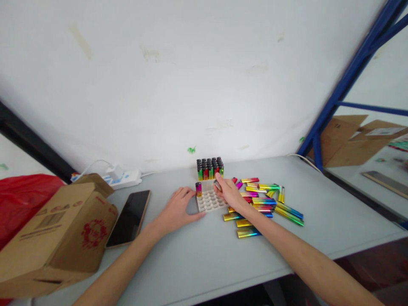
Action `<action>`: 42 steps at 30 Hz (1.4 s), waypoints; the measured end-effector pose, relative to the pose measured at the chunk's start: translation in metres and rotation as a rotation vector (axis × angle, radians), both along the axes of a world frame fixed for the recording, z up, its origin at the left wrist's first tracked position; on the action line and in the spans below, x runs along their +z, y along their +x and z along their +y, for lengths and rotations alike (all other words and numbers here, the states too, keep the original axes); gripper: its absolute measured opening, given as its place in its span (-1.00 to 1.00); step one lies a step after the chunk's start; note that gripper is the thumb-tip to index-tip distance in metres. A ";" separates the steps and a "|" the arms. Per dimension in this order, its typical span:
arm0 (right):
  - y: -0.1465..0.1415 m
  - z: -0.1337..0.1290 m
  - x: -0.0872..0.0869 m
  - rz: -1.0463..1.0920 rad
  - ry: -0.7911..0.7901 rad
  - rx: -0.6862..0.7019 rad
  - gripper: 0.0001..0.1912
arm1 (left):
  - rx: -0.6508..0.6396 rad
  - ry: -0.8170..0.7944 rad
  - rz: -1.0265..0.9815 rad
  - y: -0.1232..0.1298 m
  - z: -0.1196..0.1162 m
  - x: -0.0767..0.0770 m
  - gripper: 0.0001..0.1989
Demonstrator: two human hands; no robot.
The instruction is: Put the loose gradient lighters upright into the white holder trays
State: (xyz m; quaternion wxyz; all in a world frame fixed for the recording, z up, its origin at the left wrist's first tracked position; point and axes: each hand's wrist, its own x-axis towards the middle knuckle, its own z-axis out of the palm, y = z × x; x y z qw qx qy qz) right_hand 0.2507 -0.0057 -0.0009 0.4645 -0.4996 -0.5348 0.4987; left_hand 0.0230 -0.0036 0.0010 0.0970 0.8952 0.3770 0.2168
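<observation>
A white tray [208, 203] with rows of round holes lies on the grey table. One purple lighter [199, 189] stands upright at its back left corner. My left hand [179, 211] rests at the tray's left side, thumb and fingers spread, holding nothing. Over the tray's back right part, my right hand [227, 190] is closed on a lighter [217, 185] whose metal top shows; its body is mostly hidden by the fingers. Behind the tray stands a block of upright lighters [210, 169] with black tops. Loose shiny lighters [264, 201] lie piled to the right.
On the left are a cardboard box [63, 229], a red bag [28, 199], a phone [130, 219] and a power strip [126, 179]. A blue metal frame [338, 93] rises at the right, with an open carton [347, 140] beyond it.
</observation>
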 end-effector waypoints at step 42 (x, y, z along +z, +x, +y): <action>-0.026 -0.017 0.021 -1.263 0.539 0.077 -0.59 | -0.012 0.033 0.027 -0.001 0.002 -0.005 -0.54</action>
